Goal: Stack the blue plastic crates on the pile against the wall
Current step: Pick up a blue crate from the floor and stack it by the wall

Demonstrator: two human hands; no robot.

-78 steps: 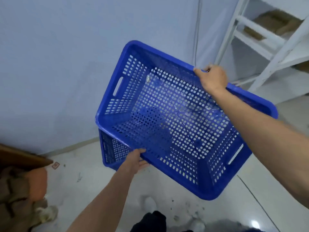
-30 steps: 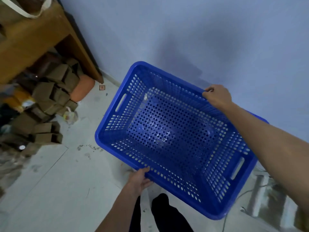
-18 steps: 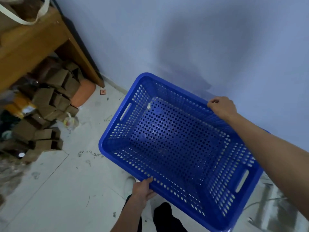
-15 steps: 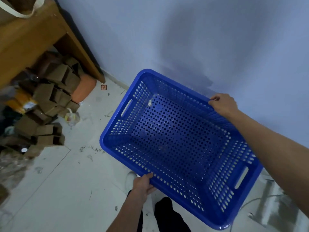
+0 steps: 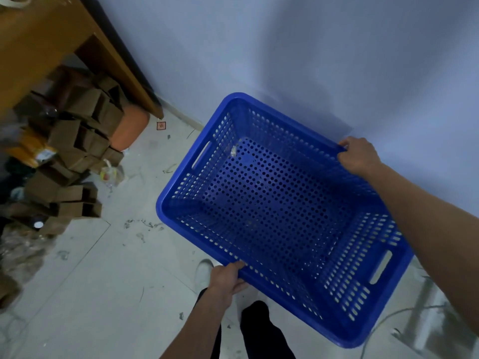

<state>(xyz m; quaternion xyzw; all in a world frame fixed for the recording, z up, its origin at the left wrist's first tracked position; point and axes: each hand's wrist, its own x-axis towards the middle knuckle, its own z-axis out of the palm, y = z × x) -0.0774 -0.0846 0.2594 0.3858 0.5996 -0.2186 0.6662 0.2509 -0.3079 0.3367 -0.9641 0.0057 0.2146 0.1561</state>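
A blue perforated plastic crate (image 5: 274,216) with slot handles at both short ends fills the middle of the head view, held off the floor with its open top facing me. My left hand (image 5: 225,278) grips its near long rim. My right hand (image 5: 359,156) grips the far long rim, close to the pale wall (image 5: 285,47). The crate is empty. Whatever lies under the crate is hidden by it, and no other crate shows.
A wooden table (image 5: 49,45) stands at the upper left. Under it lie several brown cardboard boxes (image 5: 77,141) and an orange object (image 5: 131,128). The tiled floor (image 5: 90,294) is dusty. My legs (image 5: 259,330) show below the crate. A thin cable (image 5: 383,320) lies at the lower right.
Since 2.6 s ago the view has swung from the white shelf and a second crate to the table corner. In the last second the crate has dipped slightly; both hands keep their grip.
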